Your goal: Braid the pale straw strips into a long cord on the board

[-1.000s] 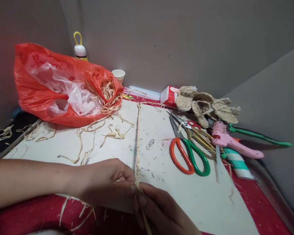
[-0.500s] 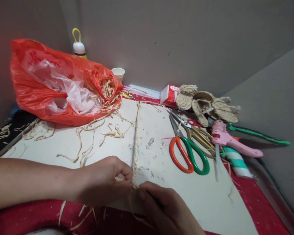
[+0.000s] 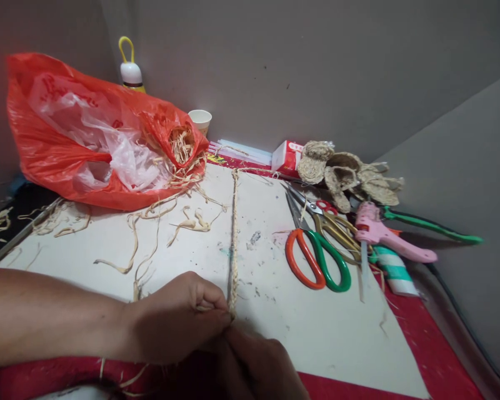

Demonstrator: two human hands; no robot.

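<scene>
A thin braid of straw-coloured fibre (image 3: pixel 234 244) runs down the middle of the white board (image 3: pixel 329 328) towards me. My left hand (image 3: pixel 187 316) pinches its near end between thumb and curled fingers. Touching the left one, my right hand (image 3: pixel 262 355) is closed just below the braid's end; its fingertips are partly hidden and dark, and the strands in them are hard to see. Loose fibre strips (image 3: pixel 135 244) lie on the board left of the braid, some of them behind my left wrist.
A red plastic bag (image 3: pixel 66 161) with fibre stands back left, near a bottle (image 3: pixel 131 73) and paper cup (image 3: pixel 200 119). To the right lie red-and-green-handled scissors (image 3: pixel 304 261), gold-handled scissors (image 3: pixel 337 236), a pink glue gun (image 3: pixel 389 239), woven pieces (image 3: pixel 344 172) and a red-white box (image 3: pixel 286 158).
My right hand has moved left and nearer me, its fingers now against my left thumb. The left hand still pinches the braid's end. The view has shifted slightly.
</scene>
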